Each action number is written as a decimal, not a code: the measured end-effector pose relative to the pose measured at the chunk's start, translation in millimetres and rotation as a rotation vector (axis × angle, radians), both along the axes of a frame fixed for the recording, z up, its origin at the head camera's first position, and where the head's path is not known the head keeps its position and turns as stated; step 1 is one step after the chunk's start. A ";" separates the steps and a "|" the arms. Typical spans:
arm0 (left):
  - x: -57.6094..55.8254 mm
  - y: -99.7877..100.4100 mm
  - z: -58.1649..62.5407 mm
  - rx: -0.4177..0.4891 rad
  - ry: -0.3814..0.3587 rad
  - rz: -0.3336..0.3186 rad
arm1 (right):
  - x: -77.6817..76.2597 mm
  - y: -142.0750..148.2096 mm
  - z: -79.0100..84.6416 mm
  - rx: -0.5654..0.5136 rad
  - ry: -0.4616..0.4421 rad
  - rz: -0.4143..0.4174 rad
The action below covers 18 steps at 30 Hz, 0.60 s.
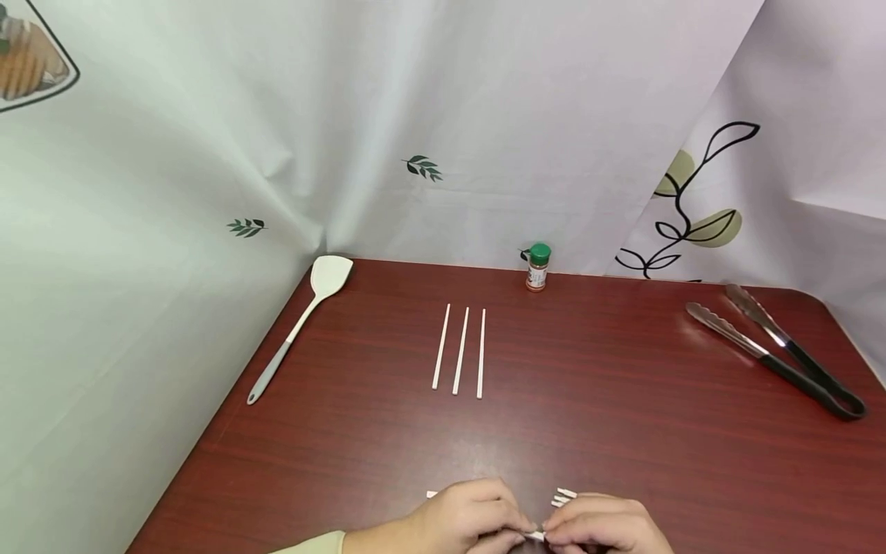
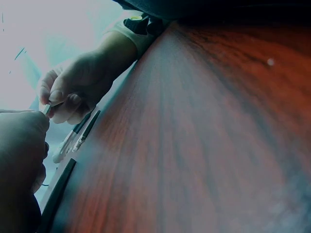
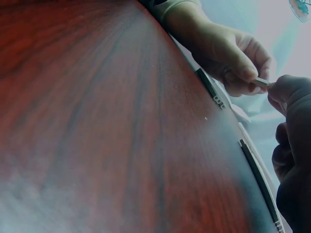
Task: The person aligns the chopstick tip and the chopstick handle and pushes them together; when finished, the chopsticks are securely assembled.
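At the front of the table, my left hand and right hand almost meet. Between their fingertips shows a short length of slim white stick, pinched from both sides. The rest of it is hidden in the fingers. In the right wrist view the same stick bridges the two hands above the tabletop. Several narrow white ends stick out past my right hand, and another white end shows beyond the left hand. Farther back, three slim white sticks lie side by side.
A white spatula with a grey handle lies along the left edge of the dark red table. A green-capped spice jar stands at the back. Metal tongs with black handles lie spread at the right. White patterned cloth hangs behind.
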State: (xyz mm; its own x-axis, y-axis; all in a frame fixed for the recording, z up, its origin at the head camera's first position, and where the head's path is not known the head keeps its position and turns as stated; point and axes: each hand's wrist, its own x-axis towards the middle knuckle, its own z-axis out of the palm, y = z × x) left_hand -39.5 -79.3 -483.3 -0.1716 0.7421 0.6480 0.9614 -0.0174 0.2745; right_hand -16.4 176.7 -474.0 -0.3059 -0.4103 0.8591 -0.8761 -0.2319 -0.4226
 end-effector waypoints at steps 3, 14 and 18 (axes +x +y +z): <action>0.2 0.3 -0.9 -0.004 -0.009 0.003 | 1.6 0.0 -0.3 -0.001 -0.025 0.007; -0.1 1.1 -1.3 -0.036 0.005 -0.021 | -1.0 3.1 -0.1 0.029 0.062 -0.009; -0.2 1.5 -2.3 -0.003 -0.008 -0.009 | -3.2 5.6 0.3 0.030 0.091 0.014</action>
State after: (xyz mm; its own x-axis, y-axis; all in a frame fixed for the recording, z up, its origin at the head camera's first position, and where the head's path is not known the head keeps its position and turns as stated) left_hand -39.7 -77.8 -485.6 -0.1699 0.7459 0.6440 0.9590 -0.0254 0.2824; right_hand -19.6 182.3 -473.7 -0.2214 -0.4398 0.8704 -0.9079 -0.2328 -0.3485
